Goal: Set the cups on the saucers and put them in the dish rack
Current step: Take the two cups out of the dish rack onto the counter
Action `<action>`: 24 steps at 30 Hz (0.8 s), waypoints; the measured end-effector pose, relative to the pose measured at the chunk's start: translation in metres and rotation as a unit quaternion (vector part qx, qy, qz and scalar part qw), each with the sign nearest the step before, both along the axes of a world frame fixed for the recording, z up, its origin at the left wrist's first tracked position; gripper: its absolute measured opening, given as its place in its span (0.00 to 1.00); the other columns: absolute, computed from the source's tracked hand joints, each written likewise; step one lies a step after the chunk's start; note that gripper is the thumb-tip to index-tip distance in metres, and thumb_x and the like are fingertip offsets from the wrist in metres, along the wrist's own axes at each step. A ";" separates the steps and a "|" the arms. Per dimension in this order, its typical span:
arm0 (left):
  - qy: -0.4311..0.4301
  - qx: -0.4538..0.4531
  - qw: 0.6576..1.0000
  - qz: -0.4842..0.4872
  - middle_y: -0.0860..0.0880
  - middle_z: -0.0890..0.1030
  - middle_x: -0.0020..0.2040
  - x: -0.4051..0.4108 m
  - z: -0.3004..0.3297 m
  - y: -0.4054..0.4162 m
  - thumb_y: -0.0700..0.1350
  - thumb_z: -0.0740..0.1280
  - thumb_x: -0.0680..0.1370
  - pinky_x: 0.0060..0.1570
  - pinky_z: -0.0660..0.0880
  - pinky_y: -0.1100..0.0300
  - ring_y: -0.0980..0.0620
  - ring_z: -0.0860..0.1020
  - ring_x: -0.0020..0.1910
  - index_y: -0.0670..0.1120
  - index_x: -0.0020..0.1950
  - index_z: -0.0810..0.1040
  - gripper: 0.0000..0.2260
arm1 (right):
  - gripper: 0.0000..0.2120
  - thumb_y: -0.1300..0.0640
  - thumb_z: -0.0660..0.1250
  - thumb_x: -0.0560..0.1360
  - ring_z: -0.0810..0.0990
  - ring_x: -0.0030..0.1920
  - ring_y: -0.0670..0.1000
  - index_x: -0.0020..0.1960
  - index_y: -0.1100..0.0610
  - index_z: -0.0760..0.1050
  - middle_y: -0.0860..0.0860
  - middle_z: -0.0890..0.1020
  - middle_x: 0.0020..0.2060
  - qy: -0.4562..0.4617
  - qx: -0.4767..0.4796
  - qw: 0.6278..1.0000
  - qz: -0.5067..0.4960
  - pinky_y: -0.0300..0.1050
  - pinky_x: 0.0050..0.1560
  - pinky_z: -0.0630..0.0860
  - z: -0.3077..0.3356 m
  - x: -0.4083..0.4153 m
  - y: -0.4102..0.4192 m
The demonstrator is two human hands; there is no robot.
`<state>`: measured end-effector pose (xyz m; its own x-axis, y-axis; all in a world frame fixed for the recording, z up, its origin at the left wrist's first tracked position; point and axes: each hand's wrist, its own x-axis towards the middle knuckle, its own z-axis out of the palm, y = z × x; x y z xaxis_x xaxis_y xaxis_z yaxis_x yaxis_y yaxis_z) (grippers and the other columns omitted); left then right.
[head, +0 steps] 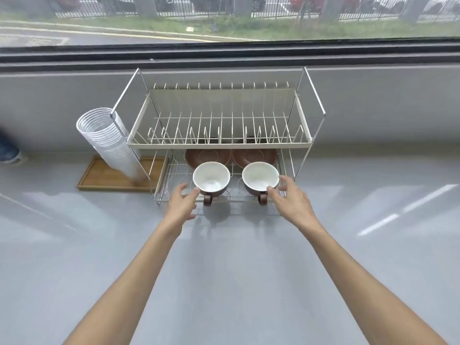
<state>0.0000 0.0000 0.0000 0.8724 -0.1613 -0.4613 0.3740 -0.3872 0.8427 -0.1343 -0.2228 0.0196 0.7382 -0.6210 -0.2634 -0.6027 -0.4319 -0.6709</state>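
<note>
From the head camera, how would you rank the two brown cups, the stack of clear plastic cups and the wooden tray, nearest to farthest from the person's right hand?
1. Right brown cup with white inside: at the right hand's fingertips, lower rack tier.
2. Left brown cup with white inside: beside it, by the left hand.
3. Wooden tray and stack of clear plastic cups: far left of the rack, too close to call.

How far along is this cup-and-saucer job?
Both saucers, left and right, already lie on the dish rack's lower shelf. Two cups, left and right, sit in front of them, not on them. The left hand and right hand are open beside the cups. Setting cups on saucers remains.
</note>
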 end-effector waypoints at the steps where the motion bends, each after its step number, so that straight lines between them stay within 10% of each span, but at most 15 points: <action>1: 0.009 0.001 1.000 0.003 0.45 0.75 0.63 0.002 0.000 -0.002 0.51 0.66 0.82 0.50 0.79 0.50 0.44 0.79 0.55 0.48 0.78 0.64 0.26 | 0.28 0.43 0.62 0.79 0.73 0.69 0.59 0.75 0.51 0.64 0.51 0.77 0.68 0.000 -0.010 1.000 -0.008 0.55 0.64 0.71 -0.002 0.002 -0.002; 10: 0.055 -0.038 0.998 0.020 0.42 0.78 0.64 0.016 -0.012 -0.018 0.46 0.65 0.82 0.45 0.82 0.52 0.44 0.83 0.51 0.47 0.77 0.65 0.23 | 0.34 0.37 0.62 0.69 0.81 0.59 0.57 0.73 0.46 0.64 0.50 0.81 0.62 -0.024 0.116 0.990 -0.082 0.61 0.56 0.80 -0.022 0.019 -0.010; 15: 0.070 -0.043 0.996 0.023 0.43 0.80 0.60 0.022 -0.018 -0.024 0.44 0.64 0.82 0.38 0.82 0.54 0.46 0.83 0.45 0.47 0.76 0.66 0.22 | 0.27 0.53 0.64 0.77 0.86 0.49 0.54 0.75 0.52 0.64 0.53 0.81 0.59 -0.053 0.220 0.966 -0.126 0.50 0.37 0.84 -0.032 0.028 -0.015; 24: 0.110 -0.086 0.990 0.024 0.45 0.79 0.49 0.024 -0.023 -0.028 0.39 0.64 0.80 0.34 0.85 0.54 0.42 0.82 0.40 0.44 0.71 0.71 0.19 | 0.21 0.65 0.58 0.78 0.84 0.37 0.56 0.71 0.57 0.67 0.60 0.82 0.43 -0.097 0.351 0.917 -0.162 0.46 0.32 0.83 -0.033 0.038 -0.016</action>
<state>0.0243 -0.0279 -0.0229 0.7625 -0.2153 -0.6101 0.5702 -0.2219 0.7910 -0.0966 -0.2392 -0.0132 0.6199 -0.5441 -0.5654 -0.4634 0.3275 -0.8234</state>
